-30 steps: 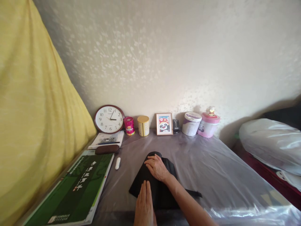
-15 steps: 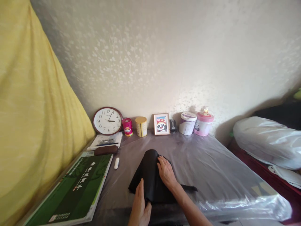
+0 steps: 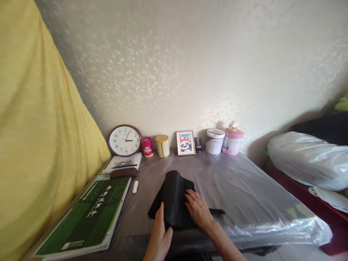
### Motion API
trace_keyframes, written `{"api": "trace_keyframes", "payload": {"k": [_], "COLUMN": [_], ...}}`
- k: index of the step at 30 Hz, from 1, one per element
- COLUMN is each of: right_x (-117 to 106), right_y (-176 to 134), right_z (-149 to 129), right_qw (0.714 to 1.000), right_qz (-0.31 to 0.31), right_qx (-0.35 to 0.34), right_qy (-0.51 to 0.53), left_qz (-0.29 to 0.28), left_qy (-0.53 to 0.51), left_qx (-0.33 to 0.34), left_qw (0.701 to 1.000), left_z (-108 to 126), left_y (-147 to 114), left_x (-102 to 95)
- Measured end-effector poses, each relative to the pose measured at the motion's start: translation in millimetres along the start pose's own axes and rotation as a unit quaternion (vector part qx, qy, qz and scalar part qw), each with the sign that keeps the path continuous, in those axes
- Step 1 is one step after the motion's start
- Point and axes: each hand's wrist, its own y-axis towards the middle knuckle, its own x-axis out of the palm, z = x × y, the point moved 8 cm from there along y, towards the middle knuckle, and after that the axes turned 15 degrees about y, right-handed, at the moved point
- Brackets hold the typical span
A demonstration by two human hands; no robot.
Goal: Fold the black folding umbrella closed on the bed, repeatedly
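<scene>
A black fabric bundle lies near the front edge of the table, a rounded fold rising along its middle and flatter cloth spread to both sides. From its right side a narrow black strap sticks out over the tabletop. My left hand grips the bundle's near left end, fingers along the side and thumb at the end. On the right part of the cloth rests my right hand, palm down with its fingers stretched out. What is inside the fold, if anything, is hidden.
Left on the plastic-covered table are a green book, a brown case and a small white object. Along the wall stand a clock, a picture frame and several tubs. A yellow curtain hangs left.
My right hand has slid toward me and a little right across the cloth, uncovering its far right part. The left hand keeps its grip at the near end.
</scene>
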Motion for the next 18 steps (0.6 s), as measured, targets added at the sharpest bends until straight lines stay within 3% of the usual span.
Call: {"api": "trace_keyframes", "payload": {"k": [4,7,14,18], "right_x": [-26,-31,-26,-26], "right_y": [-2,2,11,11], "right_z": [52,76,79,77], "right_qw": [0.988,0.973,0.963,0.96], "right_qz": [0.09,0.103,0.097,0.112], "right_qx": [0.116,0.181,0.226,0.231], "right_qy": [0.037,0.1,0.108,0.115], "left_qz": [0.004,0.016,0.022,-0.002], "left_qy": [-0.008,-0.017,-0.007,0.003], "left_qx": [0.006,0.004,0.016,0.023], "left_qw": [1.0,1.0,1.0,1.0], "left_z": [4,6,7,4], "left_y": [-2,-3,-3,0], "left_x": [-3.6,-5.9,-4.7,1.0]}}
